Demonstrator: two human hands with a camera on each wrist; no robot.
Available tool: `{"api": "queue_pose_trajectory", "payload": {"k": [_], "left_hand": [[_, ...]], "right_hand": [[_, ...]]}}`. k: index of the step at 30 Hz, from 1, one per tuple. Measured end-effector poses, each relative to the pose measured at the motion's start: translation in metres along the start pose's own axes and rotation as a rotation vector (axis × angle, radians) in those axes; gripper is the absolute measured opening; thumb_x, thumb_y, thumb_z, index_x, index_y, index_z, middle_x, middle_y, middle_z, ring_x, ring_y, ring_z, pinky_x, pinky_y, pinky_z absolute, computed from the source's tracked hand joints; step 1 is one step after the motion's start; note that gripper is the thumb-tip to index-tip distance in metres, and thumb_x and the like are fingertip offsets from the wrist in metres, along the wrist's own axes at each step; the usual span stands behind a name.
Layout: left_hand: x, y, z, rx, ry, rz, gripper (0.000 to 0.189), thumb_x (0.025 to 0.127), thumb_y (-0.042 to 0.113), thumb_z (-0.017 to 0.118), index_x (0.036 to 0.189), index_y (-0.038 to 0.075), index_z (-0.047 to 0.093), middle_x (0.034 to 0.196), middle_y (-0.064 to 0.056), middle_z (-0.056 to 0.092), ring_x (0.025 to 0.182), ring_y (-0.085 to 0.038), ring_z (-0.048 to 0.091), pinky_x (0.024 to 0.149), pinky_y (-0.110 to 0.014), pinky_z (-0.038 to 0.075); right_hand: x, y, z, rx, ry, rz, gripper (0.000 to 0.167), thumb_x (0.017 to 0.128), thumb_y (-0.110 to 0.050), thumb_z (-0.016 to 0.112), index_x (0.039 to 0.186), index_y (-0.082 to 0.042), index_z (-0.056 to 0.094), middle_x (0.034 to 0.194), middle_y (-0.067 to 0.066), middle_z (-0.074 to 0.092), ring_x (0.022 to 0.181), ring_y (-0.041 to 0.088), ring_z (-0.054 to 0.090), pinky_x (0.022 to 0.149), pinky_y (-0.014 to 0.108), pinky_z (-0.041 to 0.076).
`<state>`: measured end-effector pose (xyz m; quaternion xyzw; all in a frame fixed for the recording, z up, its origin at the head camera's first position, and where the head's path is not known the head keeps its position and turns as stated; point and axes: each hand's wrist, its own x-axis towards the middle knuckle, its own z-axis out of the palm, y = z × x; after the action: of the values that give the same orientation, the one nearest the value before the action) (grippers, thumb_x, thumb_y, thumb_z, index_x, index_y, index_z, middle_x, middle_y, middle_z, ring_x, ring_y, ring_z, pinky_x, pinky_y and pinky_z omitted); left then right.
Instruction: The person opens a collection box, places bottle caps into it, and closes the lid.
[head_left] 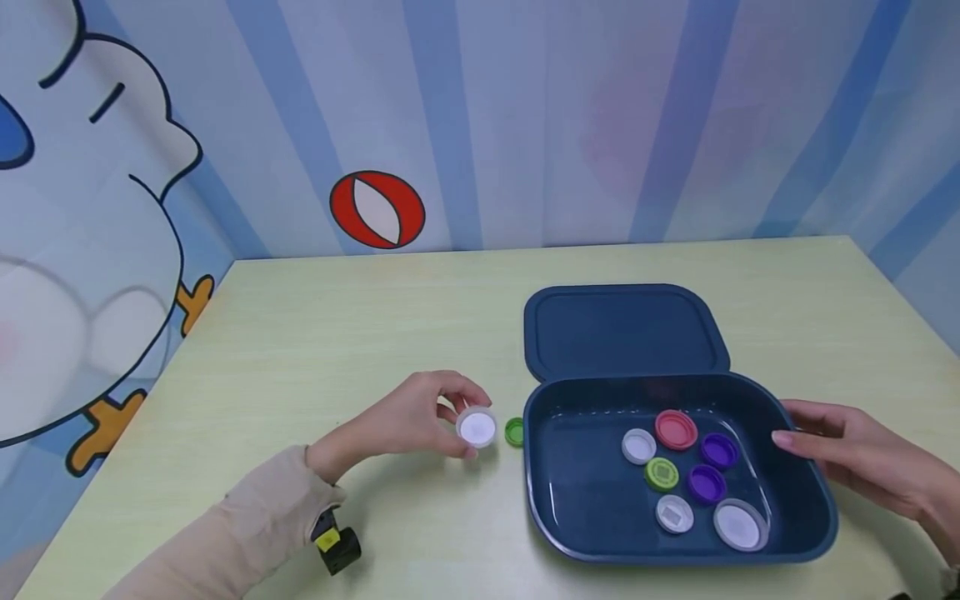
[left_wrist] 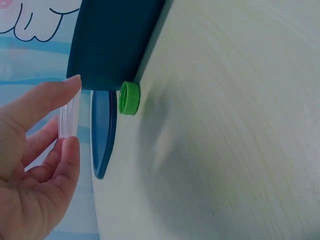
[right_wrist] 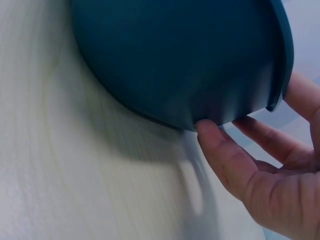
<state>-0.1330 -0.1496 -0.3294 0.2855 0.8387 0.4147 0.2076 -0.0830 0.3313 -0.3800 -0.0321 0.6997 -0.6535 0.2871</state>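
My left hand (head_left: 427, 417) pinches a round white cap with a translucent rim (head_left: 477, 427) between thumb and fingers, just above the table. In the left wrist view that cap (left_wrist: 69, 117) appears edge-on. A small green cap (head_left: 514, 432) lies on the table, close against the left wall of a dark blue box (head_left: 585, 550). My right hand (head_left: 862, 454) grips the box's right rim. Inside the box, toward its right half, lie a red cap (head_left: 677, 430), purple caps (head_left: 707, 484), a green cap (head_left: 662, 474) and several white caps (head_left: 674, 514).
A dark blue lid (head_left: 626, 329) lies flat behind the box, against its back edge. The pale wooden table (head_left: 315, 333) extends left and behind. Printed blue-striped panels (head_left: 502, 125) stand along the table's back and sides.
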Motion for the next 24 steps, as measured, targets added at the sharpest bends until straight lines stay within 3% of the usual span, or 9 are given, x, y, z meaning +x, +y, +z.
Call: {"api": "queue_pose_trajectory", "payload": {"k": [7,18,24], "left_hand": [[0.000,0.008,-0.002,0.007,0.005,0.005,0.046,0.067,0.008,0.083,0.108,0.007,0.065,0.099,0.000,0.059,0.090,-0.020,0.053,0.078,-0.026,0.051],[0.005,0.025,-0.002,0.000,-0.036,0.040,0.045,0.067,0.007,0.082,0.108,0.006,0.065,0.098,0.000,0.060,0.089,-0.018,0.053,0.078,-0.025,0.051],[0.010,0.032,0.001,0.019,-0.052,0.069,0.045,0.067,0.006,0.083,0.108,0.005,0.065,0.098,0.001,0.060,0.088,-0.017,0.053,0.077,-0.025,0.052]], "right_hand": [[0.001,-0.001,0.002,-0.046,0.022,0.014,0.052,0.100,-0.011,0.041,0.139,0.016,0.018,0.112,-0.012,0.059,0.100,0.012,0.061,0.082,0.032,0.052],[0.003,-0.002,0.003,-0.104,0.062,0.051,0.062,0.099,-0.014,0.044,0.138,0.019,0.009,0.112,-0.010,0.058,0.098,0.011,0.061,0.081,0.034,0.052],[0.003,-0.002,0.006,-0.154,0.093,0.074,0.067,0.099,-0.018,0.045,0.140,0.018,0.006,0.122,0.003,0.054,0.098,0.008,0.060,0.083,0.034,0.052]]}}
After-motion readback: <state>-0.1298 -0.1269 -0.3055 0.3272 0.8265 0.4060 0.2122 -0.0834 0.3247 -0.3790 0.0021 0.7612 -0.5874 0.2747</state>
